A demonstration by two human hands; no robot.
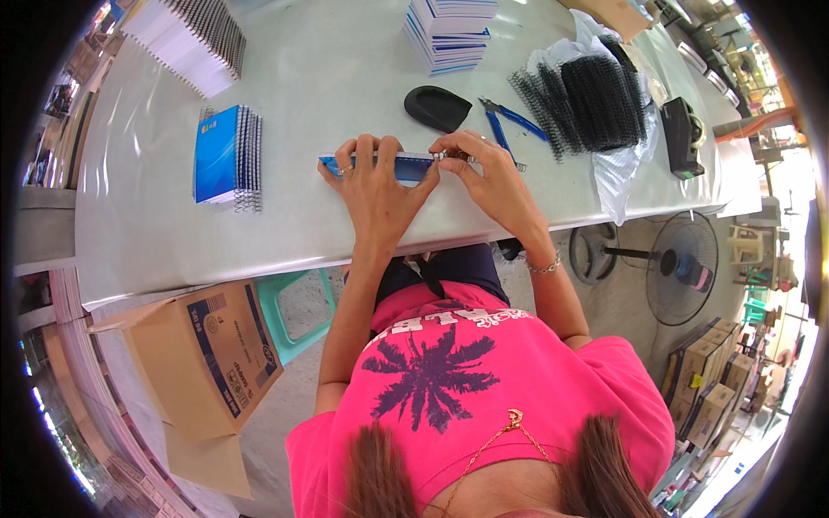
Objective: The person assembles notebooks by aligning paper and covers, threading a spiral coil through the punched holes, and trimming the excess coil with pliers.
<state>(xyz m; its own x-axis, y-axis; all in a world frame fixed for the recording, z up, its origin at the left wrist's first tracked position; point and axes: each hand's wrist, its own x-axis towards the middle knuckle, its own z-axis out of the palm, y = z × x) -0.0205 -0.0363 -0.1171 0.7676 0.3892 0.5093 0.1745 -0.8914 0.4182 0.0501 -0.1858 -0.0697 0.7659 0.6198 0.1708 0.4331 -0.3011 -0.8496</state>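
Note:
Between the fingers and thumb of my left hand (376,179) is a thin blue notebook (404,167), held with its edge facing up just above the table. My right hand (494,179) pinches a dark spiral binding coil (521,166) at the notebook's right end. The coil's tail sticks out past my right fingers; how far it runs into the notebook's holes I cannot tell. Beyond my hands lie a smooth black rounded object (438,108) and blue-handled pliers (513,121). To the left stands a stack of blue spiral notebooks (218,160).
Black coils (604,99) are heaped on white plastic at the right, beside a black tape dispenser (682,138). Booklets (451,36) and a tall spiral-bound stack (192,47) stand at the back. A cardboard box (203,354), teal stool (295,345) and fan (682,268) are below the table.

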